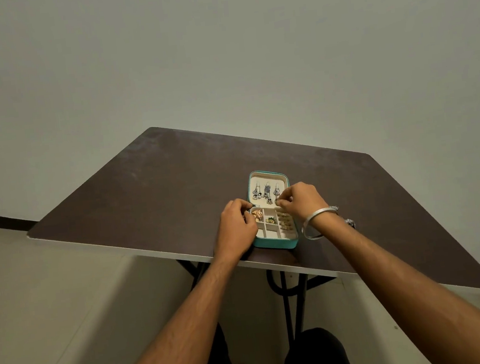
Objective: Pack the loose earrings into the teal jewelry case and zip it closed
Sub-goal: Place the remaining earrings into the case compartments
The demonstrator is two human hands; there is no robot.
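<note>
The teal jewelry case (275, 244) lies open near the table's front edge, cream inside. Several silver earrings (267, 192) hang on its raised lid. Gold pieces (257, 215) and a small green piece (270, 220) sit in the tray's compartments. My left hand (236, 226) grips the left side of the case at the hinge, fingers curled over its rim. My right hand (301, 199) pinches a small silver earring (277, 201) at the lower right of the lid. One loose silver earring (349, 222) lies on the table behind my right wrist.
The dark brown table (160, 196) stands against a plain wall, its black folding legs (286, 292) below the front edge. A silver bangle (315, 222) circles my right wrist. My knees show under the table.
</note>
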